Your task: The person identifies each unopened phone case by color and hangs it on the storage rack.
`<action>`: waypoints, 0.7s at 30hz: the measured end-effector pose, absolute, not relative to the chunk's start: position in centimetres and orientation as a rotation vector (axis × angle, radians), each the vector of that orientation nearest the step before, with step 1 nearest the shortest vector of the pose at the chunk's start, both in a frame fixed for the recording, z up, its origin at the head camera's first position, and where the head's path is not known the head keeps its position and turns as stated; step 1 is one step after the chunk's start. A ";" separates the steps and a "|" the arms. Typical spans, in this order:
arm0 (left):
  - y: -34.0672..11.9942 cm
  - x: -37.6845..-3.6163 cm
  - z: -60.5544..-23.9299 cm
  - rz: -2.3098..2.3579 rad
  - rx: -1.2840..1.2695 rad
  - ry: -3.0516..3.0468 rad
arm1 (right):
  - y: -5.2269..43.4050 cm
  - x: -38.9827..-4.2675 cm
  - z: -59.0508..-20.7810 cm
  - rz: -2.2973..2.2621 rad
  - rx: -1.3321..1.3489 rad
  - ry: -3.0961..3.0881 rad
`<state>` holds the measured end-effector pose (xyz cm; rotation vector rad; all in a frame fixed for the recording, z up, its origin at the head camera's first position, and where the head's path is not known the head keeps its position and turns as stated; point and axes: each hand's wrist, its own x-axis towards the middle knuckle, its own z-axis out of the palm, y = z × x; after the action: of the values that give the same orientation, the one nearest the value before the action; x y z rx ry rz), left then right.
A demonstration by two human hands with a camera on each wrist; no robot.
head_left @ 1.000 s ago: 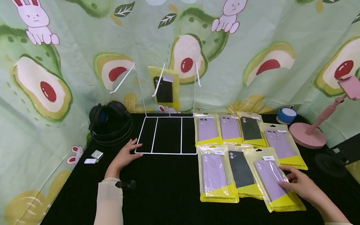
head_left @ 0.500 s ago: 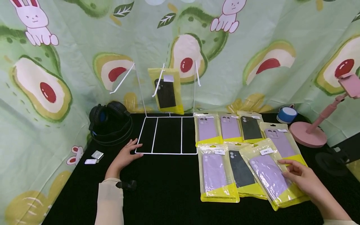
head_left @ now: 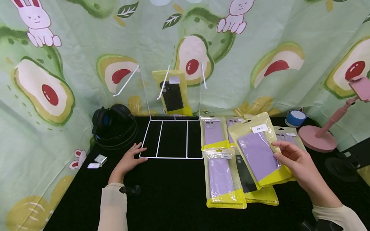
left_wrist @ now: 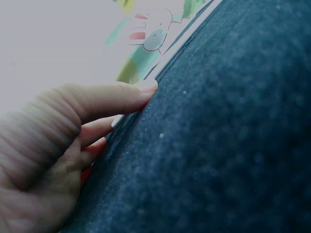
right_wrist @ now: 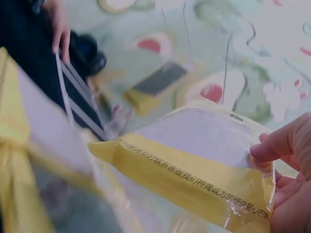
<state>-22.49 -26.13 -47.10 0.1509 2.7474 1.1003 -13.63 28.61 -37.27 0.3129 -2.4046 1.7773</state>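
My right hand (head_left: 297, 165) pinches the right edge of a clear and yellow packet with a lilac phone case (head_left: 257, 155) inside. The packet is raised and tilted above the others; in the right wrist view its yellow lower band (right_wrist: 189, 179) shows print. My left hand (head_left: 127, 162) rests at the front left corner of a white wire display rack (head_left: 171, 157). In the left wrist view the thumb (left_wrist: 116, 99) lies across the rod. A packet with a black phone case (head_left: 172, 98) hangs from the rack's middle hook.
More packaged phone cases (head_left: 221, 178) lie in rows right of the rack, partly covered by the raised packet. Headphones (head_left: 114, 125) lie left. A pink phone stand (head_left: 318, 138) and a blue-and-white round container (head_left: 295, 118) stand right. Two small white objects (head_left: 96, 161) lie far left.
My right hand has lifted the lilac case's packet off the table, moving it up and left. The hanging packet has swung slightly to the right. My left hand has stayed put.
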 end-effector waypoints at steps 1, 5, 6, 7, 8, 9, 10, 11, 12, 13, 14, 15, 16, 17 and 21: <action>-26.1 -22.5 -47.1 1.102 0.151 2.745 | 28.1 -13.8 -36.9 1.838 0.352 -2.344; -26.0 -22.5 -47.0 1.097 0.157 2.751 | 25.7 -14.5 -35.3 1.968 0.468 -2.157; -26.0 -22.5 -47.0 1.097 0.158 2.754 | 25.1 -14.6 -34.9 1.973 0.488 -2.133; -26.0 -22.5 -47.1 1.096 0.161 2.758 | 24.5 -14.8 -34.5 1.983 0.506 -2.116; -26.0 -22.5 -47.2 1.097 0.166 2.762 | 23.9 -14.9 -34.2 1.991 0.524 -2.097; -26.0 -22.5 -47.3 1.094 0.171 2.763 | 23.3 -15.1 -33.8 2.003 0.545 -2.081; -26.0 -22.4 -47.4 1.093 0.173 2.763 | 22.7 -15.2 -33.5 2.012 0.569 -2.069; -26.1 -22.4 -47.5 1.093 0.173 2.759 | 22.2 -15.3 -33.2 2.020 0.593 -2.060; -26.1 -22.4 -47.6 1.092 0.172 2.757 | 21.6 -15.5 -32.9 2.028 0.614 -2.051; -26.1 -22.4 -47.6 1.091 0.175 2.755 | 21.1 -15.6 -32.5 2.035 0.630 -2.038; -26.1 -22.3 -47.6 1.094 0.173 2.753 | 20.7 -15.7 -32.2 2.037 0.643 -2.030; -26.1 -22.4 -47.7 1.091 0.171 2.754 | 20.2 -15.8 -31.9 2.035 0.653 -2.024; -26.1 -22.4 -47.6 1.092 0.170 2.754 | 19.8 -15.9 -31.5 2.034 0.662 -2.018; -26.1 -22.4 -47.6 1.091 0.168 2.755 | 19.4 -16.1 -31.3 2.037 0.670 -2.005; -26.2 -22.5 -47.3 1.094 0.171 2.759 | 18.1 -17.0 -30.5 2.071 0.683 -1.952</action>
<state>-22.51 -26.24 -47.28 0.1709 2.7593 1.0938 -17.01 18.12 -30.53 0.6830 -1.9523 2.0711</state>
